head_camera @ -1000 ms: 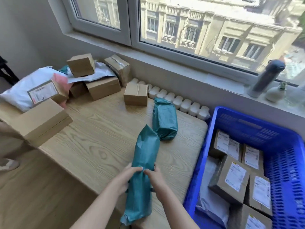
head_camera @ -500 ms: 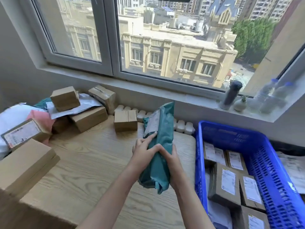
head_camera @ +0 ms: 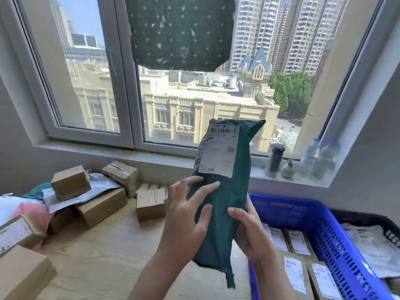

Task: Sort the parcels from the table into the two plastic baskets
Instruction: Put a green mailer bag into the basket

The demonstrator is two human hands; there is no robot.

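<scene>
I hold a dark green poly-bag parcel (head_camera: 227, 191) upright in front of me, above the table's right edge. Its white shipping label (head_camera: 218, 150) faces me near the top. My left hand (head_camera: 184, 219) lies on the parcel's front with fingers spread. My right hand (head_camera: 249, 230) grips it from the right, thumb on the front and fingers behind. The blue plastic basket (head_camera: 324, 234) stands to the right with several labelled cardboard parcels inside. Past it, at the right edge, is a black basket (head_camera: 385, 226) holding white bag parcels.
On the wooden table (head_camera: 112, 256), cardboard boxes (head_camera: 101, 206) and a white bag (head_camera: 91, 189) are piled at the back left. One small box (head_camera: 150, 204) stands alone. A large box (head_camera: 21, 271) is at the lower left. A flask (head_camera: 275, 159) and bottles (head_camera: 311, 154) stand on the windowsill.
I have raised the green parcel and turned it so its label faces me. My left hand's fingers have spread over its front. My view has tilted up toward the window.
</scene>
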